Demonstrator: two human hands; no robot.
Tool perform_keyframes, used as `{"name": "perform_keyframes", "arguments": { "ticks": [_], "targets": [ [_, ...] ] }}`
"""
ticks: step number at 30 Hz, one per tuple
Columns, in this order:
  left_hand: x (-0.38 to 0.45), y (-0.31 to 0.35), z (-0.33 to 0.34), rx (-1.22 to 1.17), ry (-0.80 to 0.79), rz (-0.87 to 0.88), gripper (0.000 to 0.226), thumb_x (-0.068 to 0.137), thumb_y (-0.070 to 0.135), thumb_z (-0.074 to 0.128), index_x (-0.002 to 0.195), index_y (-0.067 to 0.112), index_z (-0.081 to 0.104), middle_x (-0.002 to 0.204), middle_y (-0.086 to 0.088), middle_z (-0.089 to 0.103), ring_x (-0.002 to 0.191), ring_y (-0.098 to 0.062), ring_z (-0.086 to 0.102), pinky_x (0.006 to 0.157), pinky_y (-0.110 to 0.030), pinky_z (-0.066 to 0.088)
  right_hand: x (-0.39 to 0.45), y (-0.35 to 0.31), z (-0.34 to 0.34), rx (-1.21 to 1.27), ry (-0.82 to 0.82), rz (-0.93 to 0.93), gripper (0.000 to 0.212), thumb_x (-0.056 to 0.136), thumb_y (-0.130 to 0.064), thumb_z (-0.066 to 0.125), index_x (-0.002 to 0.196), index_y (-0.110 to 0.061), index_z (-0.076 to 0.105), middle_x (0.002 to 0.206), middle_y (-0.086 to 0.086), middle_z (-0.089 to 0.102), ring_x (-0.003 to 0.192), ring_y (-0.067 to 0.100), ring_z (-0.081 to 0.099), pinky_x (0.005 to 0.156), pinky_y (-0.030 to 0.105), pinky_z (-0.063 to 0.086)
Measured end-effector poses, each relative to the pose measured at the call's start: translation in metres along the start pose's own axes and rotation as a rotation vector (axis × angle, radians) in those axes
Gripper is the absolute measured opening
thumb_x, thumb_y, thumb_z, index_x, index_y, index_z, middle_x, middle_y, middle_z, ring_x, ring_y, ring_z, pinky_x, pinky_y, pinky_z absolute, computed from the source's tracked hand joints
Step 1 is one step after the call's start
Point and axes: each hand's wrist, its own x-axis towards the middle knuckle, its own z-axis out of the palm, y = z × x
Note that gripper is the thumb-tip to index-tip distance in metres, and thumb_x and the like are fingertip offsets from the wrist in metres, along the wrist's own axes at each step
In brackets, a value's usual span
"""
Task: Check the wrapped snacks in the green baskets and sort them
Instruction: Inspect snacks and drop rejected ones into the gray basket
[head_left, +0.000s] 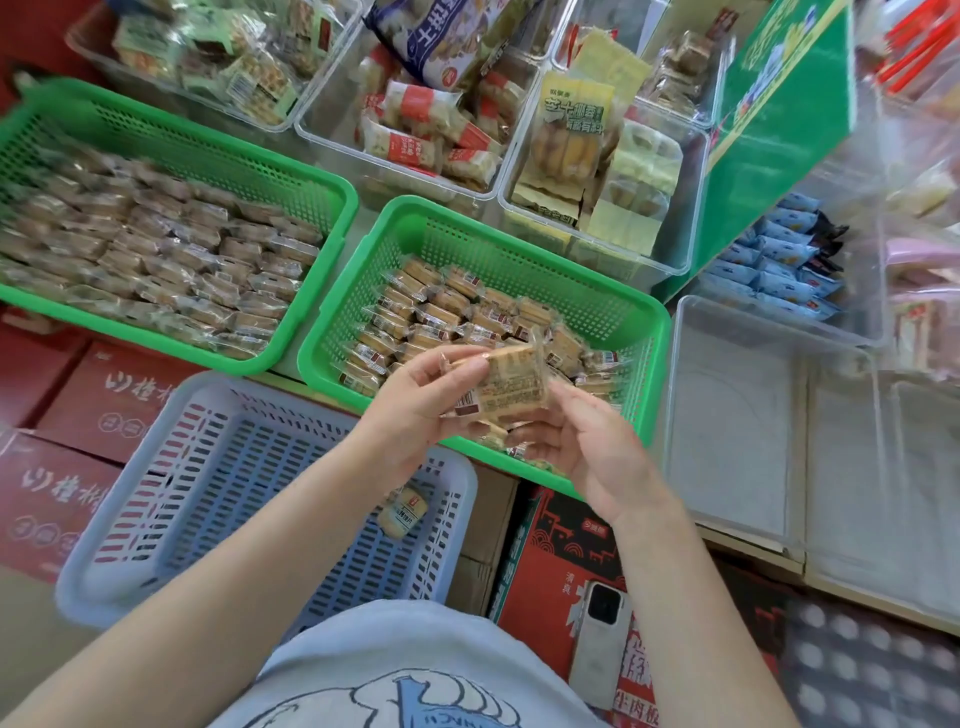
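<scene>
**Above the right green basket: one snack under check**

Over the near edge of the right green basket (597, 306), both hands hold one wrapped snack (511, 387). The left hand (421, 402) pinches its upper edge and the right hand (587, 441) supports it from below with curled fingers. The clear wrapper looks slippery, so I think the snack may slide out and fall among the unchecked ones, or get confused with them. The snack is a pale square biscuit with a printed label and a barcode. The blue basket (171, 457) holds one packet (402, 512).

Two green baskets (332, 182) (644, 312), one blue basket (130, 493), one phone (597, 649), two hands (415, 410) (597, 457).
</scene>
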Motion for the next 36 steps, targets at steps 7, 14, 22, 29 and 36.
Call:
{"name": "perform_keyframes", "arguments": {
  "ticks": [7,14,22,29,36],
  "targets": [
    [-0.033,-0.008,0.006,-0.030,-0.054,-0.059,0.039,0.085,0.031,0.074,0.117,0.009,0.068,0.100,-0.011,0.072,0.076,-0.019,0.071,0.058,-0.026,0.058,-0.029,0.001,0.028,-0.232,0.142,-0.257,0.035,0.104,-0.041,0.044,0.095,-0.015,0.064,0.069,-0.004,0.064,0.057,0.008,0.059,0.047,0.019,0.043],
    [-0.070,-0.014,0.018,-0.287,-0.152,-0.093,0.037,0.088,0.037,0.063,0.114,0.012,0.072,0.109,-0.014,0.072,0.079,-0.021,0.072,0.057,-0.023,0.058,-0.051,0.009,0.031,-0.186,0.344,-0.363,0.032,0.105,-0.031,0.048,0.082,-0.018,0.065,0.065,-0.003,0.059,0.061,0.015,0.058,0.049,0.024,0.047],
    [-0.088,-0.019,0.018,-0.292,-0.189,-0.015,0.041,0.086,0.036,0.070,0.120,0.013,0.072,0.120,-0.017,0.068,0.091,-0.024,0.070,0.065,-0.027,0.060,-0.075,0.015,0.034,-0.218,0.304,-0.438,0.025,0.106,-0.026,0.047,0.089,-0.022,0.066,0.069,-0.011,0.062,0.062,0.005,0.059,0.048,0.018,0.044],
    [-0.101,-0.017,0.023,-0.363,-0.209,-0.008,0.028,0.092,0.022,0.056,0.116,0.011,0.067,0.107,-0.013,0.073,0.083,-0.021,0.073,0.068,-0.030,0.063,-0.083,0.015,0.032,-0.164,0.321,-0.482,0.033,0.106,-0.027,0.048,0.079,-0.032,0.067,0.077,-0.001,0.062,0.074,0.023,0.058,0.065,0.041,0.048],
    [-0.097,-0.022,0.017,-0.171,-0.053,-0.042,0.023,0.093,0.018,0.060,0.111,0.011,0.071,0.105,-0.013,0.075,0.082,-0.026,0.075,0.062,-0.036,0.063,-0.080,0.033,0.028,-0.281,0.423,-0.503,0.026,0.101,-0.039,0.047,0.082,-0.030,0.063,0.075,0.003,0.055,0.071,0.025,0.051,0.065,0.055,0.051]
  ]
}}
